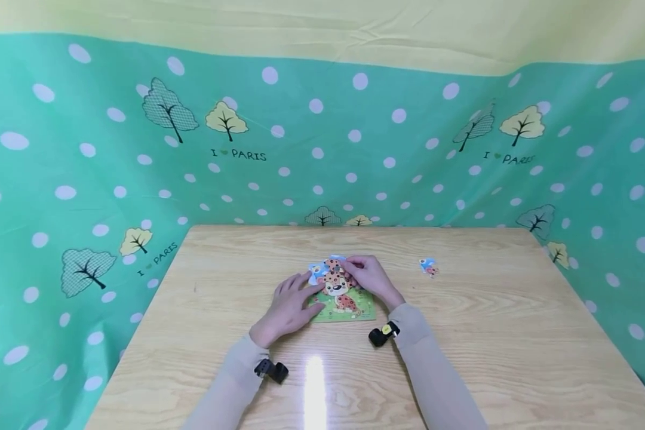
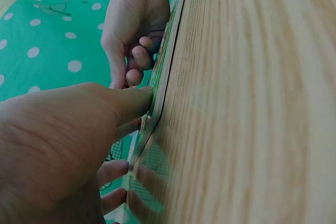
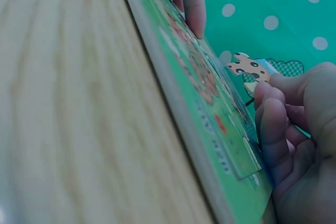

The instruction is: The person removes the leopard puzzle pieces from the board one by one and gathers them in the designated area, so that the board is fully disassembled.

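Note:
A jigsaw puzzle board (image 1: 329,315) lies on the table, showing a spotted cartoon leopard on green grass. My left hand (image 1: 287,306) rests at its left side, fingers spread, with the thumb (image 2: 137,100) and a finger touching the board. Over the board's upper part, my right hand (image 1: 369,278) pinches a puzzle piece (image 3: 253,70) between thumb and forefinger. That piece is orange with dark spots and a bit of blue; in the right wrist view it is tilted up off the board. Part of the board's right side is hidden behind the right hand.
A loose blue and orange puzzle piece (image 1: 429,267) lies on the wooden table (image 1: 505,310) to the right of the board. Green dotted cloth (image 1: 333,137) hangs behind the table and along its sides. Dark wrist cameras sit on both sleeves.

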`<state>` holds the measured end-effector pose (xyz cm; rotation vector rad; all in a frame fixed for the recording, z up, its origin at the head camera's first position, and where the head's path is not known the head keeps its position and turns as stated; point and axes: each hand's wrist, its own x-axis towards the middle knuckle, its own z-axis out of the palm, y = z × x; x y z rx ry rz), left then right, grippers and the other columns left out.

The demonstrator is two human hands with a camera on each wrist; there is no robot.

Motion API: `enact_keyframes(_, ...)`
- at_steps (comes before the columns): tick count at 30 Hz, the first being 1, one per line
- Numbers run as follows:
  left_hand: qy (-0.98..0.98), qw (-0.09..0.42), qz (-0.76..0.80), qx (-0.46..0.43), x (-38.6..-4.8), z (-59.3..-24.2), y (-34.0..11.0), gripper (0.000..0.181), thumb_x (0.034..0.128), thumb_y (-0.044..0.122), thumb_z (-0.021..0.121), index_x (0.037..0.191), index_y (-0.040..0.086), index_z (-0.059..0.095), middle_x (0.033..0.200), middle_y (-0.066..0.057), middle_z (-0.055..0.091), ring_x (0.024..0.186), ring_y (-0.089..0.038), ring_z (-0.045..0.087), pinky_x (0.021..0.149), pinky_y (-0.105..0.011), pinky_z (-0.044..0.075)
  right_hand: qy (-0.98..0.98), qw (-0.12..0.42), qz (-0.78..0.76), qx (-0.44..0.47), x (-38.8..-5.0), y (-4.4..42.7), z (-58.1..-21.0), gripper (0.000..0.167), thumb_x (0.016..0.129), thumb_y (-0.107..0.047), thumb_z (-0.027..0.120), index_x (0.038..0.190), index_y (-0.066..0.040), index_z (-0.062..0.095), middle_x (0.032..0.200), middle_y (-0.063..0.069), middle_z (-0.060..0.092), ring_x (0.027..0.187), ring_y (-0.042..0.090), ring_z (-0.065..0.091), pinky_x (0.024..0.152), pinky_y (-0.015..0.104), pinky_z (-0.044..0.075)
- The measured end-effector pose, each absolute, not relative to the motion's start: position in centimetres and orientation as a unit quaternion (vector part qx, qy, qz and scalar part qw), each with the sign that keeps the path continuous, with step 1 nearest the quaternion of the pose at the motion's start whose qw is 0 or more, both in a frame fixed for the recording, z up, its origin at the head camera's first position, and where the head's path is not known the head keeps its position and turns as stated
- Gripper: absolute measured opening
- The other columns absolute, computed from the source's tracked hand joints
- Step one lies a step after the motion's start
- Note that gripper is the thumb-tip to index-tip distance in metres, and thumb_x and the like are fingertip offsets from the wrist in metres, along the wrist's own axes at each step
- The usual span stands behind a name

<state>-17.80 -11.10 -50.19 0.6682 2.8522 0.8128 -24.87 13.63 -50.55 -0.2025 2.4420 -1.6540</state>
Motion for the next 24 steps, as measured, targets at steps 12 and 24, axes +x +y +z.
enact_keyframes(12,0.934,0.049,0.276,0.222,-17.5,-50.1,-11.1,0.052,0.1073,0.041,0.06,0.154,0.018,0.059,0.172,-0.022,0.033,0.158,-0.05,0.027,0.128,-0.071,0.018,0.802,0.084,-0.588,-0.067,-24.3,13.7,-50.4,0.032,0.104,-0.034,0.071,0.121,-0.009,0.079,0.094,0.01,0.077,0.063,0.01,0.058,0.054,0.02,0.051)
enact_keyframes(24,0.935,0.053,0.269,0.225,-17.4,-49.9,-11.0,0.052,0.1076,0.041,0.059,0.155,0.018,0.058,0.173,-0.021,0.032,0.159,-0.049,0.027,0.129,-0.07,0.018,0.746,0.071,-0.662,0.01,-23.6,15.1,-49.9,0.038,0.1,-0.035,0.077,0.127,-0.007,0.077,0.086,0.005,0.074,0.062,0.007,0.059,0.056,0.019,0.053)
